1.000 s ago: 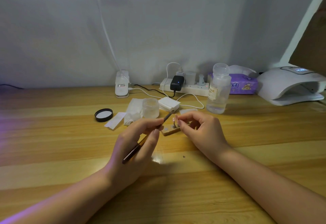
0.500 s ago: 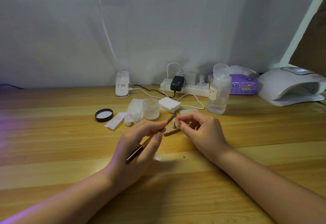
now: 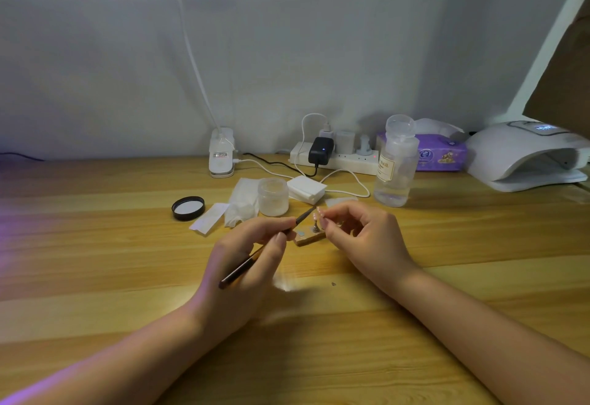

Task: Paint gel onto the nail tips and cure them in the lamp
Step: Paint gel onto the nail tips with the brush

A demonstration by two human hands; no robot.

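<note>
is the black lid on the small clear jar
No, the black lid lies flat on the table, left of the open jar.

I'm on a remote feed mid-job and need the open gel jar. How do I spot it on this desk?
Start at the white power strip against the back wall. Just in front of it, left of the stack of white square pads, stands the small frosted clear plastic jar. It is lidless and short, unlike the tall clear bottle to the right; the round black lid lies apart, further left.

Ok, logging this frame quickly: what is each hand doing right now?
Left hand: holding the brush, tip toward the nail tip.
Right hand: pinching the nail tip over the wooden stand.
</note>
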